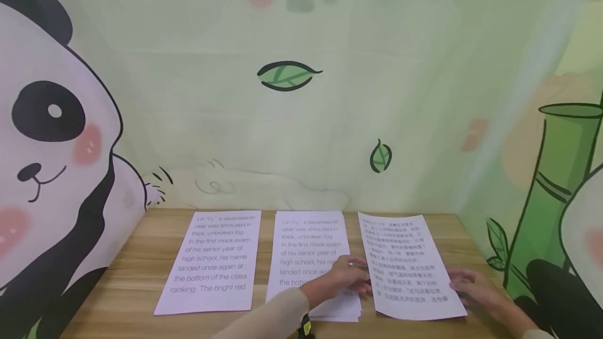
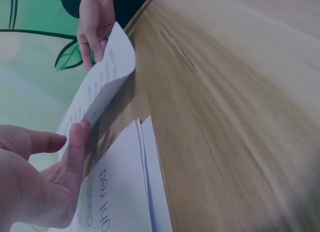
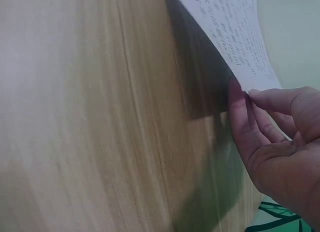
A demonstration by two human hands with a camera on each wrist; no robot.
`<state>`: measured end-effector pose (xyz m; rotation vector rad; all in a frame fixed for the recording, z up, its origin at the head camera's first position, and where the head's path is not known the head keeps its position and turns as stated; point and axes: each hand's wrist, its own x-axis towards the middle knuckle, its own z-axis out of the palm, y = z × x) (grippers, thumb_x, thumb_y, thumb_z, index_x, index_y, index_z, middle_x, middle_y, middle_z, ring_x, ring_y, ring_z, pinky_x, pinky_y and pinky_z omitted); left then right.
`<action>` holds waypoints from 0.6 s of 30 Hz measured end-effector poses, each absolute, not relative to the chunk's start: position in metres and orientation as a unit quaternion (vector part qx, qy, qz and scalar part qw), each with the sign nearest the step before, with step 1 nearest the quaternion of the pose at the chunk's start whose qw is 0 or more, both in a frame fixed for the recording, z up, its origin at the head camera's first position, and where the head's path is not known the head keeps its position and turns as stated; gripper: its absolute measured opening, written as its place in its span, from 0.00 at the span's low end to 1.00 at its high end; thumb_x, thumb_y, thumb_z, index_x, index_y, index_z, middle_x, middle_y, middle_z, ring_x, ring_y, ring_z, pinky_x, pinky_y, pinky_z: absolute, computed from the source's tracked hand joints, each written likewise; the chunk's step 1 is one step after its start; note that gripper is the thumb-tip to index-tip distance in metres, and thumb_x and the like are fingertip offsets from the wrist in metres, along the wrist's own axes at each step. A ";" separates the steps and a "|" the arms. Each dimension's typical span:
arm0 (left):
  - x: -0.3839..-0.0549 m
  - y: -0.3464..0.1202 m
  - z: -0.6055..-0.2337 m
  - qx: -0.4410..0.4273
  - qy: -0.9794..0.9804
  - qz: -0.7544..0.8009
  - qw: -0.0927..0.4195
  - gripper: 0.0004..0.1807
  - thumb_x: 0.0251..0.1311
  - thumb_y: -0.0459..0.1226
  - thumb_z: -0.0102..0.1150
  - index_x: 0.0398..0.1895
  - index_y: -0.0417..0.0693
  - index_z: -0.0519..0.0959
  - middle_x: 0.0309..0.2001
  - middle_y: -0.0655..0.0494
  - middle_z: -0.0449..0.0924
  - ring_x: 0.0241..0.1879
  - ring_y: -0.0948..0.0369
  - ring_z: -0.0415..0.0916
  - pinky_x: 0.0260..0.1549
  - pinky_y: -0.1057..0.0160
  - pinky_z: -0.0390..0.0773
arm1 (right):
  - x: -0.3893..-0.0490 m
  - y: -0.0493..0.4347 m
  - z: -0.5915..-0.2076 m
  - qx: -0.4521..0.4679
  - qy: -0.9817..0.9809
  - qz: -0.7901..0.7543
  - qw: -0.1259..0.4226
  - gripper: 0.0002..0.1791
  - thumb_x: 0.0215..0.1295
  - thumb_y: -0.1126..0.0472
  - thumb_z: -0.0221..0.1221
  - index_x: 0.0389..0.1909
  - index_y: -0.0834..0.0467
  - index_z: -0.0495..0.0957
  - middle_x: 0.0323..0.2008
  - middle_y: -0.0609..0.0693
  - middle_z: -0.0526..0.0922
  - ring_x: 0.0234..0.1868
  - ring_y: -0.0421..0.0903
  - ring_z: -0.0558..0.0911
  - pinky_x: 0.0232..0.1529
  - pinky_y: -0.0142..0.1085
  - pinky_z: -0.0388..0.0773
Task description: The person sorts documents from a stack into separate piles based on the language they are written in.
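A sheet of paper (image 1: 405, 266) printed in Chinese characters is held up at the right end of the table, bowed, with a shadow beneath it. At its right edge my right hand (image 3: 285, 137) pinches it, thumb above and fingers below. My left hand (image 1: 346, 276) holds the opposite edge, thumb and fingertips meeting at the paper's side in the left wrist view. Under the left forearm and hand lies a stack of English-printed sheets (image 1: 308, 239), its lower lines partly covered and its edges slightly uneven.
Another English-printed sheet (image 1: 212, 260) lies to the left on the wooden table (image 1: 127, 271). Behind the table hangs a green backdrop (image 1: 198, 93) with a panda, leaves and bamboo; it meets the table's back edge.
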<state>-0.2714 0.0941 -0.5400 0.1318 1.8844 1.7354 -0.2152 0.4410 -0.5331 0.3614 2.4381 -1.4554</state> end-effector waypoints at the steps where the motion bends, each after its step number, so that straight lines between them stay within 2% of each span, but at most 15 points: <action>1: -0.273 0.094 -0.539 0.048 0.705 0.646 0.288 0.24 0.61 0.28 0.62 0.62 0.40 0.77 0.34 0.42 0.89 0.30 0.55 0.90 0.29 0.66 0.87 | -0.217 0.441 -0.534 0.125 0.847 -0.499 0.136 0.32 0.70 0.65 0.59 0.69 0.76 0.62 0.45 0.58 0.86 0.42 0.46 0.84 0.41 0.41 0.85; 6: -0.276 0.094 -0.539 0.049 0.704 0.634 0.314 0.25 0.64 0.30 0.60 0.66 0.42 0.75 0.36 0.45 0.90 0.34 0.56 0.90 0.34 0.65 0.88 | -0.223 0.441 -0.537 0.158 0.853 -0.479 0.135 0.32 0.69 0.65 0.60 0.69 0.75 0.63 0.45 0.63 0.86 0.41 0.46 0.85 0.39 0.40 0.84; 10: -0.276 0.092 -0.538 0.060 0.699 0.635 0.325 0.26 0.65 0.31 0.60 0.67 0.42 0.73 0.37 0.43 0.89 0.35 0.55 0.90 0.36 0.64 0.88 | -0.225 0.445 -0.537 0.160 0.862 -0.465 0.125 0.32 0.71 0.60 0.59 0.69 0.75 0.64 0.50 0.68 0.84 0.44 0.48 0.86 0.42 0.41 0.85; 13: -0.277 0.089 -0.536 0.070 0.692 0.645 0.316 0.25 0.64 0.30 0.61 0.65 0.39 0.75 0.38 0.40 0.89 0.34 0.54 0.90 0.36 0.62 0.89 | -0.225 0.448 -0.533 0.134 0.871 -0.461 0.103 0.30 0.73 0.60 0.57 0.67 0.76 0.65 0.54 0.71 0.82 0.46 0.49 0.86 0.44 0.41 0.86; 18: -0.276 0.079 -0.536 0.072 0.695 0.655 0.288 0.22 0.61 0.28 0.62 0.60 0.36 0.78 0.39 0.36 0.88 0.34 0.52 0.90 0.37 0.59 0.89 | -0.222 0.448 -0.526 0.143 0.866 -0.471 0.089 0.29 0.73 0.61 0.57 0.67 0.76 0.66 0.54 0.69 0.83 0.44 0.43 0.86 0.43 0.37 0.86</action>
